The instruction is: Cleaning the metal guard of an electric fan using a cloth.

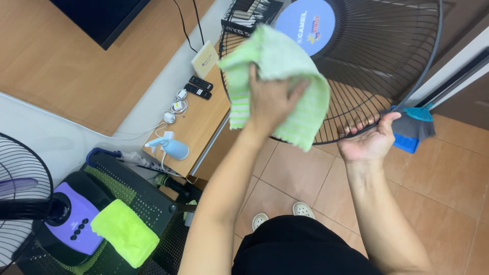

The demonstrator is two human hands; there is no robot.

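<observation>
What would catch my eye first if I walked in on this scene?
Most striking is the round black wire fan grille held up at the top centre, with the left hand pressing a pale green striped cloth against it and the right hand gripping its lower rim. Down at the lower left, a bright yellow-green folded cloth lies on a purple-and-black fan base.

Soft green cloth [277, 76], wire metal grille [367, 71]

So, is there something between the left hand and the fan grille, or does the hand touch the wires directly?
Yes, the green cloth lies between the left hand and the fan grille. The right hand holds the grille's lower rim bare, with nothing between.
</observation>
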